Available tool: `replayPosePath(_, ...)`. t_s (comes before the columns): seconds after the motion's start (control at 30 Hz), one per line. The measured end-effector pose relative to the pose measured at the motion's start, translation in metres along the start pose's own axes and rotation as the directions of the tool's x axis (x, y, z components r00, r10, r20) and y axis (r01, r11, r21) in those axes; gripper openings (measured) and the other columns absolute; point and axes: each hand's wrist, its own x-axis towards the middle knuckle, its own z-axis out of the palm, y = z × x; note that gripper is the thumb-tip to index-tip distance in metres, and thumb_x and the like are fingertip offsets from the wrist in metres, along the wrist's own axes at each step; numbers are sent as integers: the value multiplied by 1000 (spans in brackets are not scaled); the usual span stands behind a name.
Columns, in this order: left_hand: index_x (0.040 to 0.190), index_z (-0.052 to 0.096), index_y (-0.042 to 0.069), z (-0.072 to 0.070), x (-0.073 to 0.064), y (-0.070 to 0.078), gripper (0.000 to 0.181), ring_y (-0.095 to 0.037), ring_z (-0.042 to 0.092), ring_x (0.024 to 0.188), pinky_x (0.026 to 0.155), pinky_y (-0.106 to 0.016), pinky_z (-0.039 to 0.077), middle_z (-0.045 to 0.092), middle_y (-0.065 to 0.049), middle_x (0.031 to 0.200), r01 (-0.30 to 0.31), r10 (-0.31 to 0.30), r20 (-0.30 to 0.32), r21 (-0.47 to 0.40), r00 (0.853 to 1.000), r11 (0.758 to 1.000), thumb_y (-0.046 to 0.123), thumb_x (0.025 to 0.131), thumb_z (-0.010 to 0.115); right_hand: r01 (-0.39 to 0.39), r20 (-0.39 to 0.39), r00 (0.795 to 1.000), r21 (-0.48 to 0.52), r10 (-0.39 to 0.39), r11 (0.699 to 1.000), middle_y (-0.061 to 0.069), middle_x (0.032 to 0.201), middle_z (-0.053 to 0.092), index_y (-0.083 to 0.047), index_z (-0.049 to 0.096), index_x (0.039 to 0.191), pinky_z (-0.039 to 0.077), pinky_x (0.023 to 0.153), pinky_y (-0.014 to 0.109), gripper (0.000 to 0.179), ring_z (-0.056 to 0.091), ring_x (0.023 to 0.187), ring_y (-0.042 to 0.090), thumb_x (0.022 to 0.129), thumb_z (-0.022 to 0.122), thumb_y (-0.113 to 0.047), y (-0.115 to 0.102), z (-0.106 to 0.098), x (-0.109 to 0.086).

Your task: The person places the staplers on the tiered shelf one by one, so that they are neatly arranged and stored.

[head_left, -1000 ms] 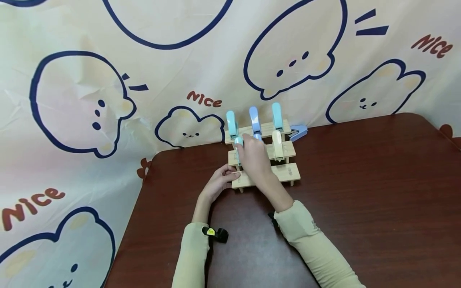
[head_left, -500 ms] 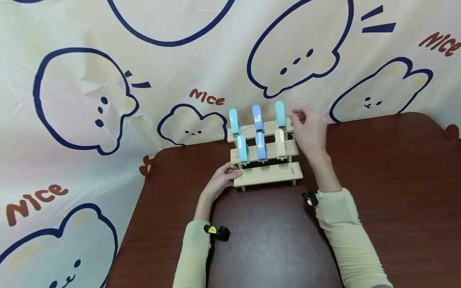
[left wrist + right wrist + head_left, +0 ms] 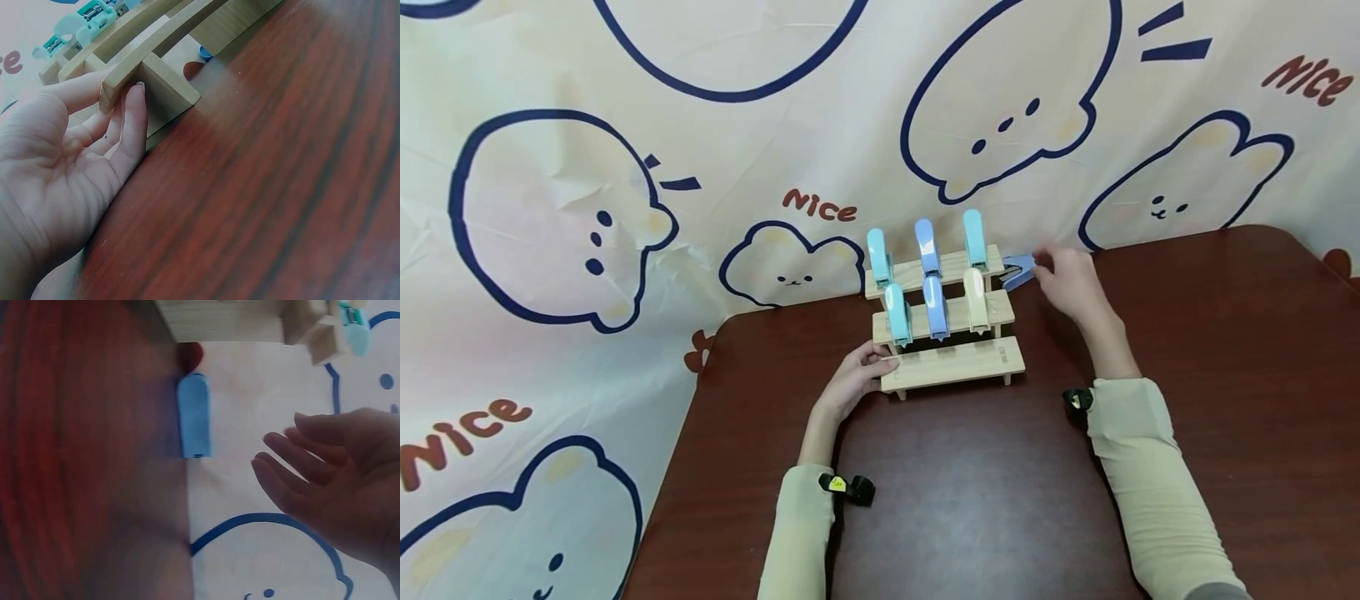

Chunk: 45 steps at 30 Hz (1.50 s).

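Observation:
A three-step wooden stand (image 3: 953, 367) holds clips on its upper two steps. On the top step are a light-blue clip (image 3: 879, 257), a periwinkle clip (image 3: 928, 247) and another light-blue clip (image 3: 974, 238). The middle step carries a light-blue clip (image 3: 897, 313), a periwinkle clip (image 3: 936, 308) and a cream clip (image 3: 976, 301). My left hand (image 3: 850, 381) grips the lowest step's left end, thumb on top and fingers underneath. A loose blue clip (image 3: 195, 417) lies behind the stand's right side. Beside it hovers my right hand (image 3: 1069, 280), fingers loosely extended and apart from it.
The brown wooden table (image 3: 1195, 400) spreads around the stand. A cloth backdrop (image 3: 760, 150) with cartoon drawings hangs right behind the table's far edge. Black straps with small cameras sit at both wrists.
My right hand has left the clips on the middle step and moved right, past the stand, to beside the loose blue clip. The left hand keeps its grip on the stand.

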Motion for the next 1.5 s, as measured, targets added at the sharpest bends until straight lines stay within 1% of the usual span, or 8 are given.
replayPosePath(0.1, 110, 54, 5, -1, 0, 0, 16, -16, 64, 85, 72, -29, 56, 60, -5, 96, 1, -1, 1, -2, 1000, 1000, 10, 99, 65, -4, 149, 989, -30, 9, 1000, 35, 136, 57, 11, 55, 137, 46, 98, 59, 35, 55, 122, 47, 103, 50, 4, 5, 9, 4)
replayPosePath(0.3, 109, 54, 6, -1, -1, 0, 15, -16, 64, 85, 72, -29, 56, 61, -5, 96, -4, 4, 12, -9, 1000, 1000, 10, 99, 65, 3, 380, 924, -118, 42, 993, 35, 149, 45, 7, 41, 152, 39, 109, 60, 49, 42, 138, 49, 103, 40, 6, 7, 20, 6)
replayPosePath(0.47, 107, 54, 6, 0, -1, 1, 13, -15, 65, 85, 72, -29, 56, 62, -5, 97, -4, 4, 9, -16, 1000, 1000, 8, 99, 64, -18, 306, 950, -129, 57, 992, 34, 135, 56, 9, 52, 141, 44, 101, 60, 39, 53, 124, 48, 104, 47, 0, 9, 15, 5)
replayPosePath(0.63, 108, 54, 5, 0, -2, 1, 12, -15, 65, 85, 72, -29, 56, 63, -5, 98, -7, 7, 12, -18, 1000, 1000, 8, 100, 63, -98, 241, 962, -137, 129, 986, 27, 102, 66, 11, 60, 122, 50, 80, 52, 30, 61, 89, 39, 106, 52, -14, 14, 5, 0)
replayPosePath(0.97, 107, 54, 6, -2, -2, 0, 13, -15, 65, 87, 73, -29, 56, 63, -4, 99, -7, 8, 19, -24, 1000, 1000, 8, 99, 64, -208, 305, 903, -304, 302, 930, 27, 94, 56, 19, 51, 119, 49, 81, 54, 70, 54, 89, 42, 102, 60, -48, 22, -16, -10)
replayPosePath(1.2, 106, 55, 7, -1, -2, -1, 12, -15, 64, 87, 73, -29, 55, 64, -3, 99, -17, 18, 21, -17, 1000, 1000, 8, 99, 64, -204, 398, 862, -298, 316, 933, 43, 122, 37, 19, 40, 132, 46, 91, 63, 64, 42, 109, 55, 96, 71, -23, 23, -16, -11)
replayPosePath(1.37, 106, 55, 7, 1, -1, -2, 11, -15, 64, 87, 73, -30, 56, 64, -4, 99, -8, 8, 23, -21, 1000, 1000, 8, 100, 64, -24, 433, 894, -214, 117, 977, 28, 113, 63, 10, 63, 117, 48, 79, 46, 30, 54, 95, 38, 89, 53, 10, 27, -24, -12)
replayPosePath(1.5, 105, 55, 7, 1, 0, 0, 12, -15, 65, 87, 73, -30, 56, 65, -4, 100, -9, 9, 19, -20, 1000, 1000, 8, 99, 65, -24, 313, 947, -137, 66, 990, 23, 100, 69, 8, 68, 110, 51, 74, 45, 27, 60, 89, 35, 92, 47, 10, 35, -33, -16)
